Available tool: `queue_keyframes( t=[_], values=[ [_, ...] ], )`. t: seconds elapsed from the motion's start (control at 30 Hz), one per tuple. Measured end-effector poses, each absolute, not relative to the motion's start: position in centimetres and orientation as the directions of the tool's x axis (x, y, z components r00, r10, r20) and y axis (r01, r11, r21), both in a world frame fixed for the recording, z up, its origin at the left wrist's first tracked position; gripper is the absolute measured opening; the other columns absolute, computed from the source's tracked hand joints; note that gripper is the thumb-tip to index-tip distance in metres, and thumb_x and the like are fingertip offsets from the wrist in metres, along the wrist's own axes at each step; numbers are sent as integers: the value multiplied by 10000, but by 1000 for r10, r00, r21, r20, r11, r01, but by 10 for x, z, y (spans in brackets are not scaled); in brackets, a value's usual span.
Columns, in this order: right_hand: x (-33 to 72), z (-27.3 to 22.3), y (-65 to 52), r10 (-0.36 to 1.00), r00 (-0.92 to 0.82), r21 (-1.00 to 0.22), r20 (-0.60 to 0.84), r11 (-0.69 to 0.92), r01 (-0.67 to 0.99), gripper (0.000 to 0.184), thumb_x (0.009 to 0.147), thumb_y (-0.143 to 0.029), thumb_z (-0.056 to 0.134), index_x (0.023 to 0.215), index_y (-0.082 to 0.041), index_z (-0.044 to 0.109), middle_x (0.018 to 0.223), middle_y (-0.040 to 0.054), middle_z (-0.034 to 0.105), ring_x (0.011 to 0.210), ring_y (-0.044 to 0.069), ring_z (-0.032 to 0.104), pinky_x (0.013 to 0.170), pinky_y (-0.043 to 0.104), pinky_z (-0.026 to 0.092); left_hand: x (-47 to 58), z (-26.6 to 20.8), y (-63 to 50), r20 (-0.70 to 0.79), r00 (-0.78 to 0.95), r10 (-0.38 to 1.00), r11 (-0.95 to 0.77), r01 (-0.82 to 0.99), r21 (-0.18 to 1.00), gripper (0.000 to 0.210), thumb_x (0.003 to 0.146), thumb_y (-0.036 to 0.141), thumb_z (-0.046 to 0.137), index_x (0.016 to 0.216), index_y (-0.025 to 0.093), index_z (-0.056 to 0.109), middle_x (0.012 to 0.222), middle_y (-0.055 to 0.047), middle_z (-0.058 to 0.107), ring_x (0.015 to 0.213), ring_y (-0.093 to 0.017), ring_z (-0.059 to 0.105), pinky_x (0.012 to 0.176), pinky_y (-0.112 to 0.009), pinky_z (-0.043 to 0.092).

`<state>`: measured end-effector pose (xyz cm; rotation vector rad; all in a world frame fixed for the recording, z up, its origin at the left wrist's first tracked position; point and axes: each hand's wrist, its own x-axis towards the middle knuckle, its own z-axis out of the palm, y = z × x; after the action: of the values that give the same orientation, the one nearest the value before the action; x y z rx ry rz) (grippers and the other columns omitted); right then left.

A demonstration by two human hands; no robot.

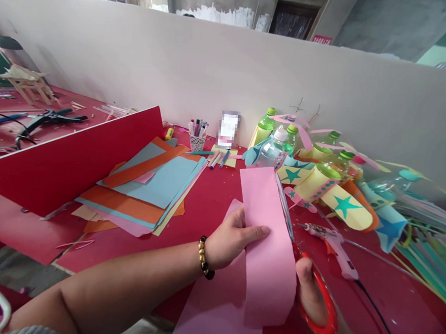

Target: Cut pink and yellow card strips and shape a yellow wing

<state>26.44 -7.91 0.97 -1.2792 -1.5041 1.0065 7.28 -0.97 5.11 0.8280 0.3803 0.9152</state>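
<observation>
Left hand [228, 238] holds pink paper [269, 277] — smooth, curled.

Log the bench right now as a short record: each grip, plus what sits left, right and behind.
Left grip: pinching pink paper, thumb on top
Right grip: holding red-handled scissors
Scissor blades: along the paper's right edge; opening unclear
Left: stacked colored sheets
Right: glue gun, lying on the red table
Behind: pen cup; plastic bottles with paper decorations

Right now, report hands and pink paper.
Left hand gripping pink paper. Right hand holding red-handled scissors at paper's edge. Glue gun lying nearby.
</observation>
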Motion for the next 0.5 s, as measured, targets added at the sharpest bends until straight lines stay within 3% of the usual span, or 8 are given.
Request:
queue_keyframes(
  t=[0.13, 0.23, 0.37, 0.5],
  values=[
    [268, 6, -83, 992, -112, -958, 61, 90, 274, 414, 922, -519, 356, 763, -285, 658, 429, 14, 541, 646, 254, 647, 565, 332, 532, 73, 52, -9, 39, 573, 819, 346, -545, 764, 461, 746, 265, 721, 1153, 156, 534, 1131, -135, 633, 980, -260, 635, 859, -396, 499],
    [267, 7, -84, 993, -108, -955, 54, 83, 286, 441, 916, -528, 367, 657, -281, 626, 401, 8, 510, 543, 234, 612, 492, 320, 506, 73, 51, -9, 42, 580, 813, 345, -540, 768, 460, 749, 269, 719, 1157, 157, 538, 1127, -135, 634, 973, -259, 636, 853, -394, 500],
    [260, 15, -82, 993, -85, -955, 81, 102, 280, 435, 901, -550, 378, 700, -276, 650, 491, 25, 596, 603, 247, 637, 513, 323, 522, 73, 50, -9, 54, 581, 812, 333, -537, 775, 454, 771, 252, 698, 1178, 156, 522, 1142, -140, 624, 980, -255, 630, 863, -400, 496],
    [254, 18, -80, 994, -75, -962, 84, 101, 254, 505, 909, -581, 302, 876, -269, 697, 633, 51, 684, 719, 263, 669, 594, 334, 555, 72, 49, -9, 61, 589, 806, 330, -533, 779, 443, 784, 245, 684, 1182, 152, 513, 1136, -145, 622, 958, -250, 634, 851, -402, 500]
  ],
)
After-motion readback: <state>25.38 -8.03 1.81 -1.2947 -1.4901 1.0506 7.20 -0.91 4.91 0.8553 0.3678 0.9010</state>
